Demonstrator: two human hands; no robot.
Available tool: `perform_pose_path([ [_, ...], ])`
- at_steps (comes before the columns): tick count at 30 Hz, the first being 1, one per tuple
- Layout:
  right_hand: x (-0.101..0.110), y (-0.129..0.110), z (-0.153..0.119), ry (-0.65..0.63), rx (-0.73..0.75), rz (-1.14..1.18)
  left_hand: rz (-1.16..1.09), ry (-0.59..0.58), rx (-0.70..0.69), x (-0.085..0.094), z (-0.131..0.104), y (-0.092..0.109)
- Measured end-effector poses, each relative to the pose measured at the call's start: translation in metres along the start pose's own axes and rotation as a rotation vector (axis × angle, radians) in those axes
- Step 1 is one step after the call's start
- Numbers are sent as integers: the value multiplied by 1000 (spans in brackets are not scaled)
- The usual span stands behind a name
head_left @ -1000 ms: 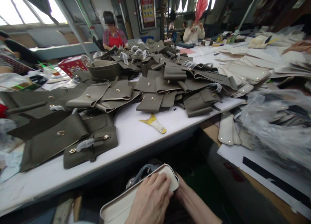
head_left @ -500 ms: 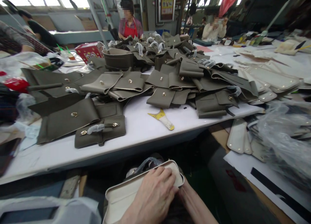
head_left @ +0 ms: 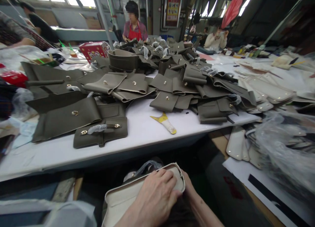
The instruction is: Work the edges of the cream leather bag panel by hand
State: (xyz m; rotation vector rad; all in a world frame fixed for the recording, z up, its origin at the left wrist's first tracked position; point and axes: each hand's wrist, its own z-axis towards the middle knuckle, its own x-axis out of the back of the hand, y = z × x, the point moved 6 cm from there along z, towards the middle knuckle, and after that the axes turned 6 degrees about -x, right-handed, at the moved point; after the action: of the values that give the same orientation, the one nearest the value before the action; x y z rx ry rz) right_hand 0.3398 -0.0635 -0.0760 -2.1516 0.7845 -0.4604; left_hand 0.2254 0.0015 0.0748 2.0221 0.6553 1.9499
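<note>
Cream bag panel point(head_left: 123, 197) lies low and near, in the lap below the table edge point(head_left: 137, 154). The left hand point(head_left: 154, 200) presses flat on its right end, fingers spread and grasping nothing; the right hand point(head_left: 190, 194) sits just under that end, mostly hidden, so its grip cannot be told. The step looks like smoothing or seating the panel's edge; the next move would call for steady support from beneath. Beyond, olive leather flaps point(head_left: 81, 122) crowd the table, a yellow-tipped tool point(head_left: 165, 121) lies between them, and plastic wrap point(head_left: 287, 145) bulks at right.
</note>
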Motion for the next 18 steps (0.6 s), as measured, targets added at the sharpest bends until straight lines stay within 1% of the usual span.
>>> perform_pose_path([
  [2,17,-13,-9,25,1,-11,-2,-3,-8,1,1,0],
  [4,28,-38,-26,6,73,-152,26,-15,-43,1,2,2],
  [6,30,-69,-49,0,218,-472,66,-23,-74,1,2,4],
  [8,24,-91,-69,56,330,-833,77,-11,-77,2,0,5],
  [9,20,-98,-76,99,350,-972,65,1,-71,2,-2,4],
  [11,12,-101,-83,169,347,-1169,19,32,-54,2,-7,2],
  [13,6,-98,-84,219,348,-1289,-27,63,-36,0,-12,-1],
  [16,1,-92,-84,233,385,-1357,-64,91,-10,-5,-18,-4],
  [18,1,-90,-83,204,399,-1328,-78,92,-1,-7,-20,-5],
])
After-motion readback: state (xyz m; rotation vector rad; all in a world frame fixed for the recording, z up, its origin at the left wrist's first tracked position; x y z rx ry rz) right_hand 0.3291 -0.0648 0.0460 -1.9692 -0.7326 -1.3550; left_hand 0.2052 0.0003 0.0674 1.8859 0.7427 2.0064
